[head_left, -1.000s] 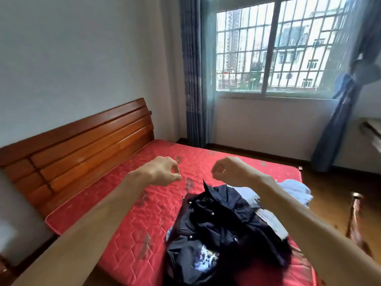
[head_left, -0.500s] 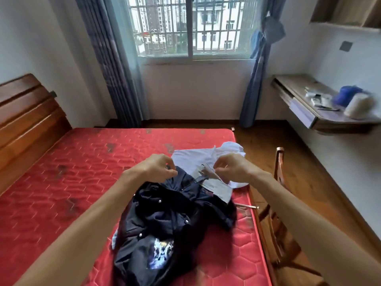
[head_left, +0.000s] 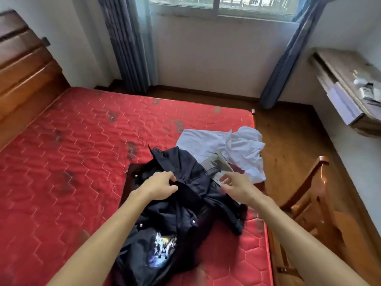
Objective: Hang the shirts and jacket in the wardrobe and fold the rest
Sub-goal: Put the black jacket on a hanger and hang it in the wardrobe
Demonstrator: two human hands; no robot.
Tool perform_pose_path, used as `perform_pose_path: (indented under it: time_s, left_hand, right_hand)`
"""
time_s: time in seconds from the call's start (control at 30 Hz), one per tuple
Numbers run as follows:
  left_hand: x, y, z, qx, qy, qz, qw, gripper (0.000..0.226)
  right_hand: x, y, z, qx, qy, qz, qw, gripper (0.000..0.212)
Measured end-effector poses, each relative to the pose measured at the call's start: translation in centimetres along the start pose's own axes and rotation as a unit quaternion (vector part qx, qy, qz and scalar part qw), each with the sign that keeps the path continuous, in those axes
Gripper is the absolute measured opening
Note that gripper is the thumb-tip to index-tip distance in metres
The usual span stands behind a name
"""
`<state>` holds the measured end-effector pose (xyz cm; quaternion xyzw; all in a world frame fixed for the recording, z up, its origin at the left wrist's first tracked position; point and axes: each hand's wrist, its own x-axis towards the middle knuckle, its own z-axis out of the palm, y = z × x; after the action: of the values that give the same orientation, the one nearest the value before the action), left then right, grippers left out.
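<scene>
Fingers of the left hand (head_left: 158, 186): curled, pinching a fold of the dark jacket (head_left: 185, 203) by its snap front.
Fingers of the right hand (head_left: 239, 187): loosely spread and holding nothing, over the grey garment (head_left: 216, 164); blur hides whether they touch it.
Jacket: a crumpled heap at the 5 o'clock corner of the red mattress (head_left: 72, 162), lying on a black printed garment (head_left: 162, 248).
Shirts: a pale blue shirt (head_left: 206, 141) and a white shirt (head_left: 247, 151) at the jacket's 1 o'clock, the white one at the bed edge.
Risk, tangle: if I lift by one pinch, I expect the jacket to drag the grey piece along.
Risk, slide: any tug toward 3 o'clock could pull the white shirt onto the floor.
Risk, snag: the wooden chair (head_left: 309, 203) at 3 o'clock may catch a trailing sleeve.
Wardrobe: not in view.
</scene>
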<state>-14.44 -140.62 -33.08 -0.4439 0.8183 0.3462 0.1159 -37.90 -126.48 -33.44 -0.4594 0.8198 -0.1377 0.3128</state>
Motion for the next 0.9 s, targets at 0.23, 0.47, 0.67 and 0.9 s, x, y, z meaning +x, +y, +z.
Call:
perform_pose_path:
  time_s: [0.23, 0.47, 0.67, 0.9]
  left_hand:
    - [5.1, -7.5, 7.2, -0.079, 0.025, -0.118, 0.989, 0.029]
    - [11.0, -14.0, 17.8, -0.203, -0.006, -0.198, 0.959, 0.020]
    - [11.8, -16.3, 26.7, -0.267, -0.064, -0.266, 0.924, 0.022]
    - [11.0, -16.8, 30.6, -0.404, -0.100, -0.305, 0.856, 0.011]
  right_hand:
    - [8.5, 2.6, 9.1, -0.050, -0.119, -0.001, 0.992, 0.028]
    - [15.0, 5.7, 18.7, -0.040, -0.167, 0.022, 0.985, 0.037]
    - [15.1, 8.7, 27.3, -0.010, -0.242, 0.128, 0.962, 0.071]
    - [13.9, 9.2, 31.2, 0.055, -0.211, 0.195, 0.956, 0.013]
